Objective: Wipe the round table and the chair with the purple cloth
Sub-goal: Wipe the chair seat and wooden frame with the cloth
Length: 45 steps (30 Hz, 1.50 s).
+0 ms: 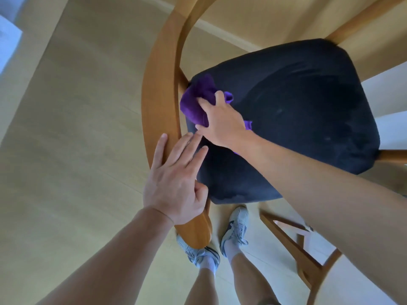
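Observation:
A wooden chair with a curved backrest (158,102) and a dark navy padded seat (297,111) fills the view from above. The purple cloth (197,102) is bunched at the seat's left rear corner, close to the backrest. My right hand (222,122) presses down on the cloth, gripping it with fingers curled over it. My left hand (176,179) lies flat on the lower end of the backrest rail, fingers spread and reaching onto the seat edge. The round table is not in view.
Pale wooden flooring (66,139) surrounds the chair. My feet in grey sneakers (235,227) stand just below the seat. Another wooden frame (293,245) angles across the lower right. A white wall panel (387,89) shows at the right edge.

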{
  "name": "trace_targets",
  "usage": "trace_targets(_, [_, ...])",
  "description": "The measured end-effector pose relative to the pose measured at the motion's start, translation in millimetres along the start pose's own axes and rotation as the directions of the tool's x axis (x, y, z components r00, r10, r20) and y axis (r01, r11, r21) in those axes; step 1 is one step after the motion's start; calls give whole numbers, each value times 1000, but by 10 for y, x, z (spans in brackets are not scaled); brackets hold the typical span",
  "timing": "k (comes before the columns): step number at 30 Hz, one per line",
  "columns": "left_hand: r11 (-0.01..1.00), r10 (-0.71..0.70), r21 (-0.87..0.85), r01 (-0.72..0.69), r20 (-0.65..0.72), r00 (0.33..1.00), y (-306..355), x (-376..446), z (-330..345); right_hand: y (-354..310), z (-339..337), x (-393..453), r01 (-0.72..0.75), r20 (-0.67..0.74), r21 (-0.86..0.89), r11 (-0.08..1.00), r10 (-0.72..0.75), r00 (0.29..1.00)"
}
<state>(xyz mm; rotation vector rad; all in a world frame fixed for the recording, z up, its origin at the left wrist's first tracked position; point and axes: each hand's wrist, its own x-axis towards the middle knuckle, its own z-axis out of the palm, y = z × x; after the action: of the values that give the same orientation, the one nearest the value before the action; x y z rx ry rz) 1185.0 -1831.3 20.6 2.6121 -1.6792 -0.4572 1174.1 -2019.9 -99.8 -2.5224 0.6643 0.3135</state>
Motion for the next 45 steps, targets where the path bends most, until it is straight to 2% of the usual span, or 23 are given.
trace_targets(3, [992,-127,-32,126,-70,989,27,2,20,-45,112,197,-61,100,-24,998,63,993])
trace_targets(6, [990,-140,-33,138,-84,987,17,5,44,-168,340,-110,103,178,-157,982,-74,981])
trace_targets(9, [992,-123,-38,120,-82,989,22,-3,51,-217,570,-835,350,376,-248,903,-243,894])
trace_targets(11, [991,-130,-35,128,-86,988,19,2,54,-195,617,-1164,415,512,-257,873,-241,824])
trace_targets(13, [991,-128,-35,125,-92,987,16,3,62,-163,556,-1127,451,589,-221,865,-250,768])
trace_targets(15, [992,-122,-50,117,-107,987,1,0,71,-180,416,-861,451,570,-154,879,-294,767])
trace_targets(17, [993,-114,-54,108,-122,986,-3,-6,83,-197,255,-546,369,409,-87,925,-305,860])
trace_targets(19, [993,-117,-50,111,-136,984,-8,-12,88,-210,132,-183,235,220,-49,971,-219,951])
trace_targets(22, [994,-111,-34,107,-141,984,-10,-10,99,-251,43,342,85,94,-55,995,-79,992])
trace_targets(25, [993,-115,-20,113,-132,985,-25,-11,98,-385,133,507,59,149,-142,988,-38,988])
trace_targets(29, [993,-118,-14,118,-129,985,-22,6,102,-431,456,-129,263,240,-319,910,-191,952])
trace_targets(31, [992,-126,-19,124,-138,982,-29,13,105,-385,533,-480,341,277,-350,872,-251,927])
trace_targets(36, [990,-138,-38,133,-148,979,-28,14,124,-170,515,-1026,506,547,-255,824,-308,778])
trace_targets(39, [991,-134,-28,132,-146,980,-31,11,125,-67,380,-1147,510,652,-204,836,-273,708])
trace_targets(41, [991,-132,-35,128,-148,980,-32,0,121,-54,221,-1015,493,670,-132,860,-289,684])
trace_targets(43, [991,-128,-54,121,-152,980,-34,-5,120,-56,16,-730,425,606,-52,903,-310,732])
trace_targets(45, [991,-124,-57,117,-145,982,-36,-7,115,6,-182,-347,268,414,26,963,-254,874])
